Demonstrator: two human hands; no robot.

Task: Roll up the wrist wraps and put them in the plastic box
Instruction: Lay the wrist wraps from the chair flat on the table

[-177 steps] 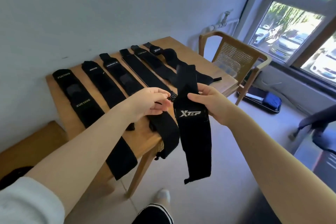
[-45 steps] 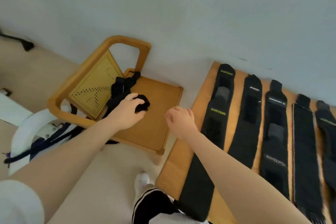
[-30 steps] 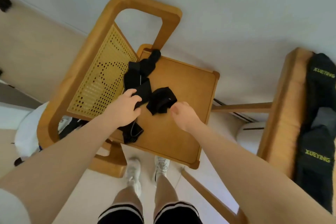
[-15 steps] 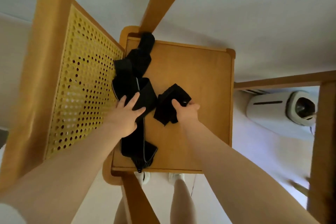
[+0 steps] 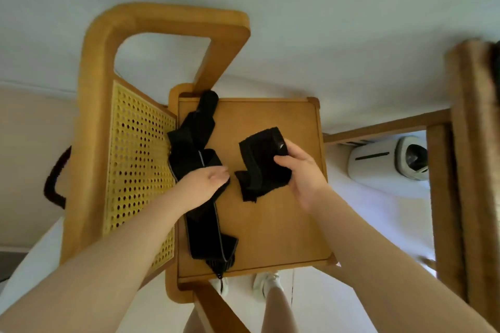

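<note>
I look straight down on a wooden chair seat (image 5: 273, 235). A folded black wrist wrap (image 5: 259, 162) lies on the seat's middle, and my right hand (image 5: 300, 173) grips its right side. A long black wrap (image 5: 200, 170) stretches along the seat's left edge from the back corner to the front. My left hand (image 5: 205, 184) rests flat on that long wrap with fingers extended toward the folded one. No plastic box is in view.
The chair's cane backrest (image 5: 135, 159) and curved wooden frame (image 5: 167, 21) stand at left. A white appliance (image 5: 387, 159) sits on the floor at right, under the wooden table (image 5: 470, 143). My feet (image 5: 267, 281) show below the seat.
My right hand has lifted the folded wrap's right side and shifted it rightward. My left hand slid slightly toward the gap between the two wraps. The view pulled back a little.
</note>
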